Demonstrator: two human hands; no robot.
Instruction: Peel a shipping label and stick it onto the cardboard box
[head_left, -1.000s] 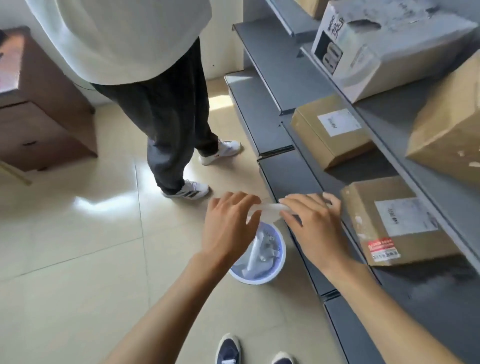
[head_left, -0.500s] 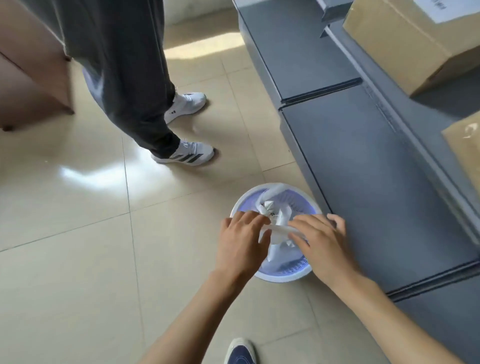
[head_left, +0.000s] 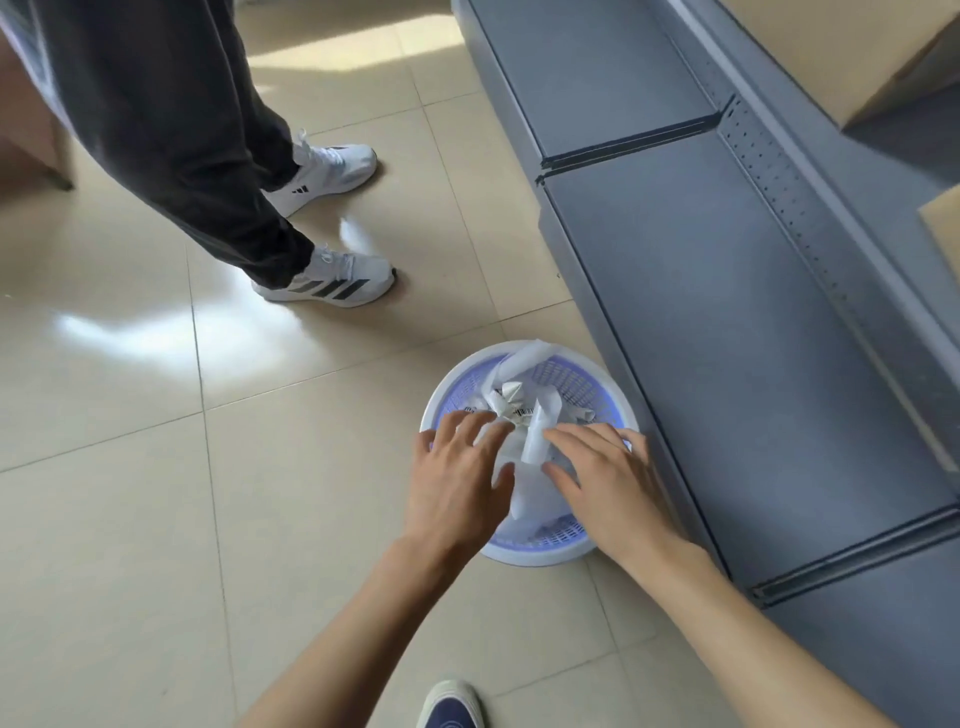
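A round white and lilac waste basket (head_left: 587, 374) stands on the floor by the shelf, holding several crumpled white label backing strips (head_left: 511, 402). My left hand (head_left: 460, 480) and my right hand (head_left: 605, 475) hover over its near rim, fingers spread, holding nothing. Between them a white backing sheet (head_left: 525, 480) hangs loose over the basket. A cardboard box (head_left: 836, 47) sits on the upper shelf at top right, cut off by the frame, and the corner of another box (head_left: 943, 228) shows at the right edge.
Grey metal shelving (head_left: 727, 322) runs along the right. Another person's legs and white sneakers (head_left: 324, 278) stand on the tiled floor at upper left. A brown cabinet (head_left: 26, 130) is at the left edge. My dark blue shoe (head_left: 449, 709) is at the bottom.
Both hands came down from the shelf to the basket and let go of the white backing strip they held together. My view tilted downward, so the labelled boxes left the frame.
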